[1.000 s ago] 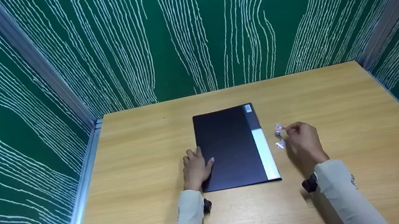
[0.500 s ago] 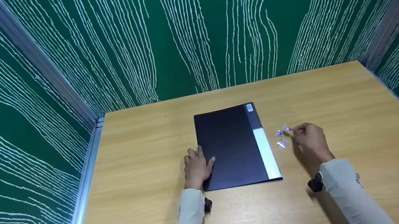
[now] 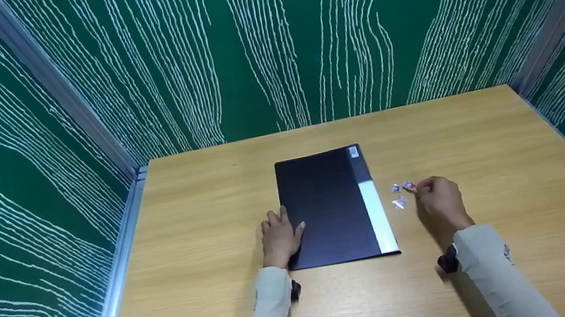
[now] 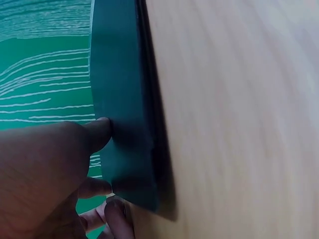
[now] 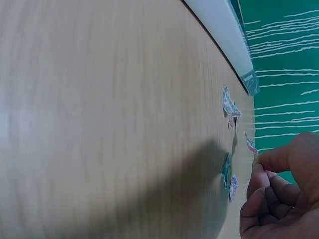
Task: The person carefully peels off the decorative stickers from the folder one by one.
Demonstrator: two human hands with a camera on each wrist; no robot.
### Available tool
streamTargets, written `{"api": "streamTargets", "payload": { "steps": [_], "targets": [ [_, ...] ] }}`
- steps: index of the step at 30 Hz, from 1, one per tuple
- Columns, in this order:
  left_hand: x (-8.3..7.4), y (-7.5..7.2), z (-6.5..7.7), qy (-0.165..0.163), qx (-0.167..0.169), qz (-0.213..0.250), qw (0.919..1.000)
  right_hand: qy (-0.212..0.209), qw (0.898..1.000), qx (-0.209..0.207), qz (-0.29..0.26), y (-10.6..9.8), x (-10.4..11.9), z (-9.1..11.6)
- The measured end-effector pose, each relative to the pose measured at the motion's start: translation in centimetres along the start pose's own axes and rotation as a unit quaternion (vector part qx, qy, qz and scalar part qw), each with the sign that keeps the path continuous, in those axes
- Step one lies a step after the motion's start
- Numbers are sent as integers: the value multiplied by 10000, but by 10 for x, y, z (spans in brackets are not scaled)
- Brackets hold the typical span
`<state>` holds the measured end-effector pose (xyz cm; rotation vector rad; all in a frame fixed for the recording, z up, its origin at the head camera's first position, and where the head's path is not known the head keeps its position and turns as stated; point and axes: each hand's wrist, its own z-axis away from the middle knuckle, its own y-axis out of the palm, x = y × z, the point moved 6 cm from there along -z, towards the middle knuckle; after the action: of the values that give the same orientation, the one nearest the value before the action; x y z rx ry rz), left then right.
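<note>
A black folder [image 3: 327,214] lies on the table, with a white strip along its right side. My left hand [image 3: 278,239] rests at its left edge; in the left wrist view the thumb [image 4: 102,133] touches the cover and the other fingers are by the edge. To the folder's right, my right hand [image 3: 441,200] pinches what looks like a small wrapped candy [image 3: 408,186], clear and shiny with a red part. Beside it on the table are small shiny wrapped pieces [image 3: 399,203]. The right wrist view shows the pinched red piece [image 5: 251,144] near printed wrapper ends [image 5: 229,104].
The wooden table [image 3: 198,208] reaches back to a green wall [image 3: 238,73] with white wavy lines. Metal posts [image 3: 60,87] stand at the corners. A black wrist strap device [image 3: 448,259] sits at the right sleeve.
My right hand has drawn slightly right and toward me with the pinched piece, pulling it away from the other shiny pieces. The left hand stays at the folder's edge.
</note>
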<state>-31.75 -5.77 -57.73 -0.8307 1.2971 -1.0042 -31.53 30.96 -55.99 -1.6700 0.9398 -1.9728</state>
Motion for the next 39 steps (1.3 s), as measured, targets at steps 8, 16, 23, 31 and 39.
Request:
{"api": "streamTargets", "payload": {
  "steps": [8, 16, 23, 31, 39],
  "targets": [
    [-1, -2, 2, 18, -33, -40, 10000, 139, 9994, 252, -171, 2, -1, 1],
    [-1, -2, 1, 41, -55, -48, 10000, 164, 9992, 329, -179, 4, -1, 2],
    [1, 0, 1, 8, 60, -48, 10000, 93, 9988, 431, -196, 4, 0, 4],
    [0, -2, 1, 31, -25, -172, 9998, 347, 9961, 716, -387, 8, -5, 7],
    [1, 0, -1, -30, 101, -172, 9998, 699, 9904, 907, -771, 12, -9, 11]
  ]
}}
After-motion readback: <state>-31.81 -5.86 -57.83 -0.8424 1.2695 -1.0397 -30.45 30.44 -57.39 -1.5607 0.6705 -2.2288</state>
